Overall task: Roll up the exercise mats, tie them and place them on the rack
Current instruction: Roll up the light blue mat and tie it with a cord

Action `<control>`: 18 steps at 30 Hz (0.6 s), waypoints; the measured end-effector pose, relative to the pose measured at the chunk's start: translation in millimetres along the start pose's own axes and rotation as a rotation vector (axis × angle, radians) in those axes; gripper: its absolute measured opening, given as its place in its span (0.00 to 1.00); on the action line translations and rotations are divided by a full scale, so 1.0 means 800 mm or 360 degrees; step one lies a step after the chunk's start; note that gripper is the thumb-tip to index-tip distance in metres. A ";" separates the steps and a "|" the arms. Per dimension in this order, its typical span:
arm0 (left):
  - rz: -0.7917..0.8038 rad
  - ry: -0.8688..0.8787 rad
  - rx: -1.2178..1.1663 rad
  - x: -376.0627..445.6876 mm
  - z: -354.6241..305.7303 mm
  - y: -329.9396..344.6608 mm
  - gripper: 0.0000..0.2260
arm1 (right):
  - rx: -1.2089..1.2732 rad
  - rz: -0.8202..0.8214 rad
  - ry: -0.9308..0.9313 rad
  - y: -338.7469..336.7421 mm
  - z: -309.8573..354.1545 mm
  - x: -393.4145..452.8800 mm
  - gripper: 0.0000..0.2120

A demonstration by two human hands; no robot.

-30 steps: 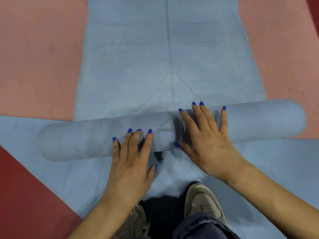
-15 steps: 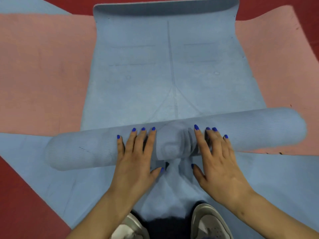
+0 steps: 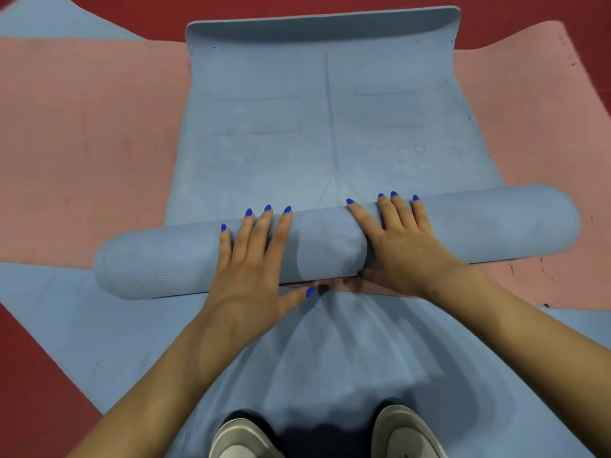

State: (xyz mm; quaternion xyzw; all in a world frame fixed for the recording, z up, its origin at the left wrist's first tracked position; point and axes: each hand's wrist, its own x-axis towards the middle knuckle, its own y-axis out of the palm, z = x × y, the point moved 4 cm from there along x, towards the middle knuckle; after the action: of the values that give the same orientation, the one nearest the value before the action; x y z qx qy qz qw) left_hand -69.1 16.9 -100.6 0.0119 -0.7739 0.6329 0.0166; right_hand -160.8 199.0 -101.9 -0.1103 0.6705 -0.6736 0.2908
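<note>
Blue mat (image 3: 324, 127) is part rolled; the roll (image 3: 330, 242) lies crosswise mid-floor over a pink mat (image 3: 82, 143). I've got my left hand (image 3: 251, 259) and right hand (image 3: 400, 246) flat on top, fingers straight and spread, 2 palms near center so it rolls even. Flat stretch ahead ends at a curled far edge (image 3: 320, 26); red floor (image 3: 33, 375) beyond.

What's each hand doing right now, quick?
Left hand: open, fingers flat, pressing on the rolled blue mat.
Right hand: open, pressing on the same roll.
</note>
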 end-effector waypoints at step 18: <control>0.0513 -0.0109 0.0497 0.084 0.025 0.024 0.61 | -0.0180 -0.0157 -0.0059 0.009 -0.009 0.044 0.71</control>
State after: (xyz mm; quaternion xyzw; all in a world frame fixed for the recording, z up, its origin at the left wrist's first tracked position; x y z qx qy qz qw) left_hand -137.2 1.6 -120.7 -0.0882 -0.6585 0.7388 -0.1131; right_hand -191.3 186.6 -118.1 -0.1720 0.6958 -0.6459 0.2629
